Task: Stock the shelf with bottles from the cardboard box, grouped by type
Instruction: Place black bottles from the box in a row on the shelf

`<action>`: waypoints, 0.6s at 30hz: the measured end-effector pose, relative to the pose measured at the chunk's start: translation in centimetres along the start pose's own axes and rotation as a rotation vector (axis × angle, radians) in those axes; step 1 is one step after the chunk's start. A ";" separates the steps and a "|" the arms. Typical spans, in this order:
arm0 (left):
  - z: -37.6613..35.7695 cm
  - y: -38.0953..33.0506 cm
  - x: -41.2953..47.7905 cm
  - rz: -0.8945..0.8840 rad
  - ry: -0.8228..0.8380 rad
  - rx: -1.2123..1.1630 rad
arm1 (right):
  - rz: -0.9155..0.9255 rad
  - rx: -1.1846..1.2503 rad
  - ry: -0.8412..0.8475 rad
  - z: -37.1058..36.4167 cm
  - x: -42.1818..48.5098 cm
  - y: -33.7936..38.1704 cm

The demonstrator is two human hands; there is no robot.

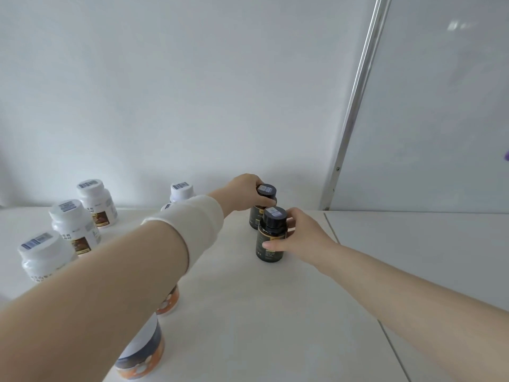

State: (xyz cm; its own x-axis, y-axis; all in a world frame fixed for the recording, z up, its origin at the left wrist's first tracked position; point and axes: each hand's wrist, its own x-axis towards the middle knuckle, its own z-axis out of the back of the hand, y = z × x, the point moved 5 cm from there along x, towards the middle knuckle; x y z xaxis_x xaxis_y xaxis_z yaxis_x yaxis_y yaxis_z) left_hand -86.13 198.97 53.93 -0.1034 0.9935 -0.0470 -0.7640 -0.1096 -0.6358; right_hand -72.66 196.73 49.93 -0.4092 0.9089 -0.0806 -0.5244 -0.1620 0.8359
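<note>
Head view: dark bottle inside right grip.

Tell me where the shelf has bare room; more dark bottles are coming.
Bare shelf lies in front of the dark bottles, between both forearms, and right of them past the seam toward the metal post. The left is crowded: white bottles in a row, orange-banded bottles nearest.

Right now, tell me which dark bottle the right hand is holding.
The nearer dark bottle, in front. The right hand wraps its side, while the left hand grips the cap of the farther dark bottle behind it.
</note>
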 end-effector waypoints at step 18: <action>1.9 -1.5 -1.7 0.010 0.034 0.352 | -0.018 -0.206 0.091 1.3 -1.6 2.4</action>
State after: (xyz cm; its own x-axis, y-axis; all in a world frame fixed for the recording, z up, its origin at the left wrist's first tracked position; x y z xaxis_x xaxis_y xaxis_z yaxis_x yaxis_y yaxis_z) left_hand -86.06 197.41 56.45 -0.0956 0.9921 -0.0815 -0.9364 -0.1174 -0.3308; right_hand -72.32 195.42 52.81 -0.4593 0.8754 -0.1506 -0.6699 -0.2300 0.7059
